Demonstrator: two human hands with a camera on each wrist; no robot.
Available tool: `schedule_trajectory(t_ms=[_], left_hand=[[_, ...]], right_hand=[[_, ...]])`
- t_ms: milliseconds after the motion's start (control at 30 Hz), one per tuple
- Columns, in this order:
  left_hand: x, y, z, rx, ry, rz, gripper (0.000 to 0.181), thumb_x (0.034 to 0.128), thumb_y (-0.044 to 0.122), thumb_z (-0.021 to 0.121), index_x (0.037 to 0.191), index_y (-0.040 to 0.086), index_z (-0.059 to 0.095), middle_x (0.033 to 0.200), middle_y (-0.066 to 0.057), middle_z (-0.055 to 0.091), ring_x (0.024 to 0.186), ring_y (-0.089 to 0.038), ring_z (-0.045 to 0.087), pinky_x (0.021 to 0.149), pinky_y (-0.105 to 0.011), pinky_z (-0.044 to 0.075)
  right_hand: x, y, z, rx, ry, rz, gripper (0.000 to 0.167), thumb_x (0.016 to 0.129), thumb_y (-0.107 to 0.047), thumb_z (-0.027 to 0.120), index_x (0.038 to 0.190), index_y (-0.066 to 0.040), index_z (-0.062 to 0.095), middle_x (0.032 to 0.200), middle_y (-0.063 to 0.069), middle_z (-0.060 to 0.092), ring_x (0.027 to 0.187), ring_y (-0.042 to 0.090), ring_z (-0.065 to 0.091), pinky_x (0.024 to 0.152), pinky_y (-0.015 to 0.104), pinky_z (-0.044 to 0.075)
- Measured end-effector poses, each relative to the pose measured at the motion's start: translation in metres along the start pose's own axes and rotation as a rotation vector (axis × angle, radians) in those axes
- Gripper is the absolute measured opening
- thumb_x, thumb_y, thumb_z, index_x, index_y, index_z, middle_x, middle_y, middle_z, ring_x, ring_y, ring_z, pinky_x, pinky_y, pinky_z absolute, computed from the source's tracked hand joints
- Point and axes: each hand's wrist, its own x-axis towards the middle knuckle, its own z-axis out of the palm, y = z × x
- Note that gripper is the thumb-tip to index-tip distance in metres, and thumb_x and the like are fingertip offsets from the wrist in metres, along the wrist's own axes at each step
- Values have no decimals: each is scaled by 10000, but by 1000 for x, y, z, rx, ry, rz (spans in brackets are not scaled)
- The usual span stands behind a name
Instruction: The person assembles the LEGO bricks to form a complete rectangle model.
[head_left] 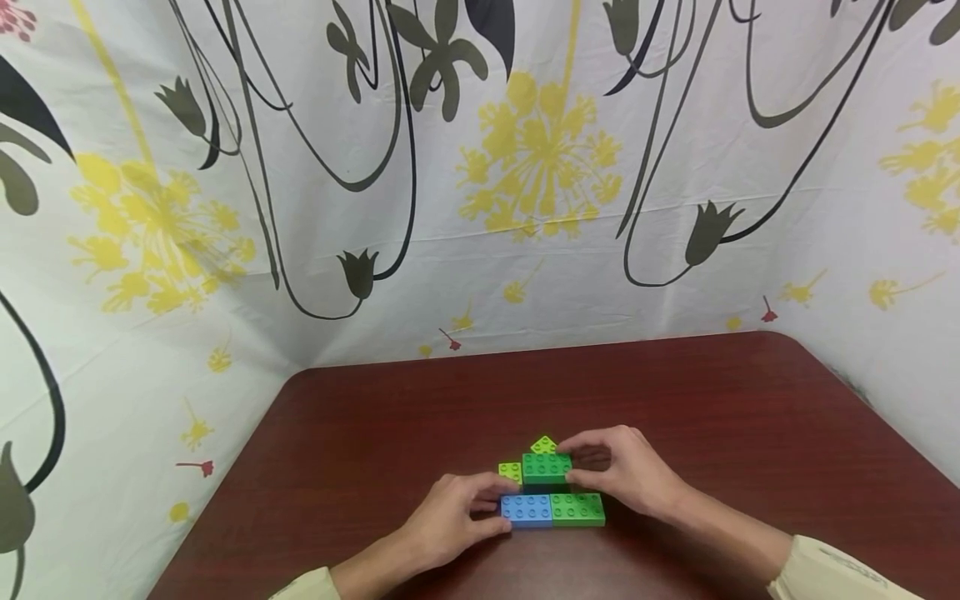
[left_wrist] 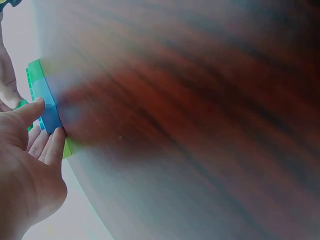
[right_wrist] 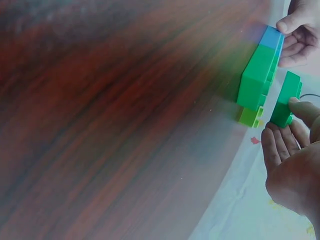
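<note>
A: In the head view, where is the held brick?
B: Near the middle, with the right hand pinching the dark green plastic eight-stud brick by its right end; that grip is spreading only to the brick's width. Its long axis is running left to right, studs facing up.
A: And the left hand?
B: It is pinching the left end of a blue plastic eight-stud brick, thumb in front, fingertip behind. A bright green plastic eight-stud brick is sitting end to end with it, both long axes running left to right over the dark red-brown wooden table.
A: Your count?
B: One blue, two green, two lime. The left lime plastic brick is showing behind the left fingertips; the rear lime plastic brick is standing cornerwise, partly hidden by the held one. The dark strip under the held brick is hard to make out.
A: Left wrist view?
B: The blue-green row is slanting at the left edge. The left thumb is covering most of the held brick, and the right hand is being cut off.
A: Right wrist view?
B: The held brick is hanging apart from the row, tilting, studs facing right. Only one lime piece is showing; which one, I can't tell.
</note>
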Motion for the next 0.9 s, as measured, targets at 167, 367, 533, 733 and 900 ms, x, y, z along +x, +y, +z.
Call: schedule_trajectory(t_ms=[167,367,533,733,900], left_hand=[[0,-1,0,7,4,8,353,948,155,835,1284,203,740,1285,57,722,1103,-53,704,889,-211,575],[0,0,0,2,3,-6,357,950,154,834,1290,208,740,1286,54,723,1098,-51,706,888,-218,579],[0,1,0,-4,0,-17,361,950,159,833,1295,206,740,1290,52,722,1103,-53,705,899,-241,586],[0,1,0,-8,1,-19,365,948,157,834,1297,206,740,1283,55,724,1095,-50,706,906,-257,592],[1,1,0,-8,-2,-18,365,949,156,833,1299,199,738,1287,52,724,1097,-50,706,905,-259,592]], right_hand=[[-6,-4,0,8,10,-9,306,920,-178,859,1199,-76,787,1136,35,787,989,146,764,839,278,613],[-13,-7,1,41,-18,-22,287,929,-178,852,1198,-98,789,1144,32,785,989,142,765,824,271,615],[-18,-6,4,43,-33,-22,278,927,-184,855,1186,-105,793,1143,22,787,982,133,762,814,263,613],[-22,-5,8,37,-41,-20,274,910,-191,872,1160,-105,801,1115,19,791,972,121,757,805,272,618],[-23,-4,10,33,-33,-22,269,903,-181,876,1150,-104,803,1103,18,793,967,118,757,805,279,621]])
